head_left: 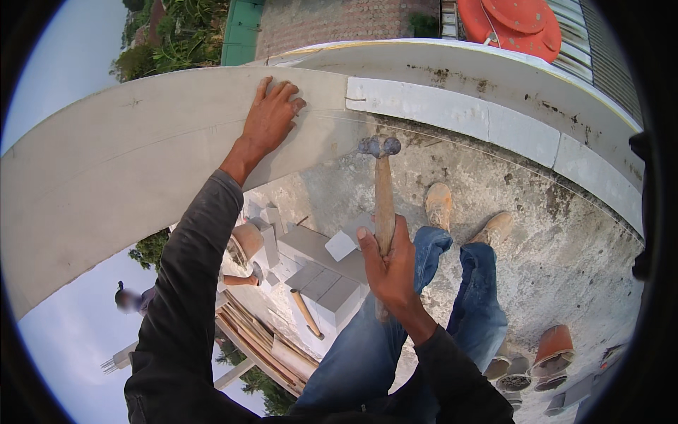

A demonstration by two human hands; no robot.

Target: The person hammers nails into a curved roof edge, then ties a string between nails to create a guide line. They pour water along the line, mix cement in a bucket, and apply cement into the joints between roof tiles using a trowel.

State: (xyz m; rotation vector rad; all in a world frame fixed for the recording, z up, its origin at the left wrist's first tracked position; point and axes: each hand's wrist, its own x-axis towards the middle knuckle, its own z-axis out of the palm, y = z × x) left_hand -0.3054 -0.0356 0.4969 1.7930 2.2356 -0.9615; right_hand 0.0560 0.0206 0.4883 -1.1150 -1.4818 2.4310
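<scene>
My right hand [393, 274] is wrapped round the wooden handle of a ball-peen hammer [384, 191], its metal head pointing away from me. My left hand [271, 114] rests on the smooth grey face of a tall concrete column [141, 134], fingers spread and slightly bent, holding nothing. Right of that hand, a row of white blocks [452, 109] runs along the inside of a low grey wall [522, 81]. A thin string [487, 150] stretches close beside the blocks. The hammer head is over the rough floor, apart from the blocks.
Grey blocks [325, 286] are stacked below my left arm, with a second wooden-handled tool [305, 314] beside them. Several buckets [554, 348] stand at the lower right. Long boards [265, 346] lie at the lower left. A person [132, 300] is far left; a red tank [515, 21] shows beyond the wall.
</scene>
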